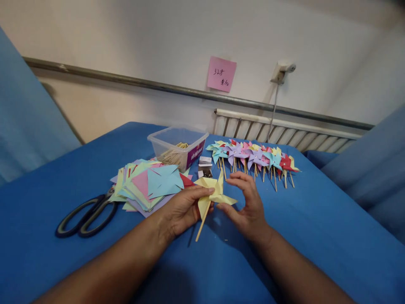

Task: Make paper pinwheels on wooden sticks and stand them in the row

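A pale yellow paper pinwheel [218, 196] on a thin wooden stick [202, 223] is held up in front of me. My left hand [186, 207] is closed on it, with the thumb lying over the pinwheel's middle. At the right side, my right hand [247, 203] has its fingers curved and apart, the thumb beside the lower right blade. Whether that thumb touches the paper I cannot tell. Just beyond the pinwheel lies a small open box [205, 169] with small dark pieces inside.
Cut paper squares [164, 181] lie piled left, partly over the blades of black-handled scissors [87, 214]. Behind stands a clear plastic tub [161, 147] of wooden sticks. Several finished pinwheels [255, 156] lie at back right on the blue-covered table [303, 236]. A radiator [284, 131] lines the wall.
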A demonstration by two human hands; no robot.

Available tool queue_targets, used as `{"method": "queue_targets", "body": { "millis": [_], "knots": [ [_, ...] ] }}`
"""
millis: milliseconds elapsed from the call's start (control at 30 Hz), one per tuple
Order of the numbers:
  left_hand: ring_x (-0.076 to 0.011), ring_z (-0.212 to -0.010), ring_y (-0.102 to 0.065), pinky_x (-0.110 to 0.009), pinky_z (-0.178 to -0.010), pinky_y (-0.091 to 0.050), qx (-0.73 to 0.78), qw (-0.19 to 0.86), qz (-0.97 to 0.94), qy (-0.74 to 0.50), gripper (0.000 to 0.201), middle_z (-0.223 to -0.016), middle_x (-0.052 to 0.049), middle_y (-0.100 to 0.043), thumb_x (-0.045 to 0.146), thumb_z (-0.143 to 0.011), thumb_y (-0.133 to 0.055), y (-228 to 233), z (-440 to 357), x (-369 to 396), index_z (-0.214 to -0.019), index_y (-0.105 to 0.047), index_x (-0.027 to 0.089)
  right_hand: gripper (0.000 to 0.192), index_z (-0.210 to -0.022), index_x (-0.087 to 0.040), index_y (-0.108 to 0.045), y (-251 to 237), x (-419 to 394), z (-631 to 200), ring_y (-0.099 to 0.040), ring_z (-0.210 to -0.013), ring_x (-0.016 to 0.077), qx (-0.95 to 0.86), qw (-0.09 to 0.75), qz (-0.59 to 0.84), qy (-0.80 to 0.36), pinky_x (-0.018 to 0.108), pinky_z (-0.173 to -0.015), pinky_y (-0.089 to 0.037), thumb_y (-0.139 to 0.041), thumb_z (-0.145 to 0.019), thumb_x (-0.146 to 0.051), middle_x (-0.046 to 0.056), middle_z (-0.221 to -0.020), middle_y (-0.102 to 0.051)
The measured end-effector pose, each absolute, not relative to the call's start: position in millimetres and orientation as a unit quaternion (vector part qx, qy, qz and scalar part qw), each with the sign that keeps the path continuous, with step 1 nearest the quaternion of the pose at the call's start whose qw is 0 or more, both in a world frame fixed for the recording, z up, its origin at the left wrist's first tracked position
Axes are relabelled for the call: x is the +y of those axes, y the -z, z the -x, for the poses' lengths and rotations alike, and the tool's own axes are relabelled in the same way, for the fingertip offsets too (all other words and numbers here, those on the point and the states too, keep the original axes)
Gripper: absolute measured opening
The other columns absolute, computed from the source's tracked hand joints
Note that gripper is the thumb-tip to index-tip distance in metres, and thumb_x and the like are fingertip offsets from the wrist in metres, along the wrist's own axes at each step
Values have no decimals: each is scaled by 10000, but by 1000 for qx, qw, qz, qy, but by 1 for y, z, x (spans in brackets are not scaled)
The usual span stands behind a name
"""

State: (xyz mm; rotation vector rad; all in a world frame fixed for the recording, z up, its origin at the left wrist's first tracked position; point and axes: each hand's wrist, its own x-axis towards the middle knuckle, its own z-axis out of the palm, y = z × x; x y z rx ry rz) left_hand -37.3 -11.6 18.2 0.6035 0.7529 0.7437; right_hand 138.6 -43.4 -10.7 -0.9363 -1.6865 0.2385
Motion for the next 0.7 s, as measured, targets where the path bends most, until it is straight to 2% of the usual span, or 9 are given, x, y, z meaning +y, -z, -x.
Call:
{"method": "queue_targets", "body": {
  "millis": [133,300,700],
  "knots": [
    [-140,-628,-642,-241,-628,-526,329,840,-268,-340,179,-745,-58,-695,102,-739,-669,-19,37,-12,-917,-664,94,387,-1136,-265,-561,4,-48,-139,-504,-1140,252,-772,516,370,5,462,-934,-451,-695,-776,-223,90,-1225,-486],
    [-122,-571,-622,-223,-625,-512,314,841,-275,-344,60,-649,-47,-671,103,-745,-658,-22,35,-16,-800,-673,82,217,-1019,-264,-601,5,-46,-138,-533,-1101,239,-786,497,364,51,437,-891,-468,-647,-820,-190,71,-1170,-532],
    [-114,-563,-600,-219,-562,-464,343,840,-272,-322,167,-697,-28,-684,144,-736,-690,-21,37,-16,-901,-686,118,192,-1009,-253,-618,-1,-46,-141,-563,-1071,230,-804,466,353,111,425,-905,-436,-661,-824,-228,70,-1126,-605]
  ]
}}
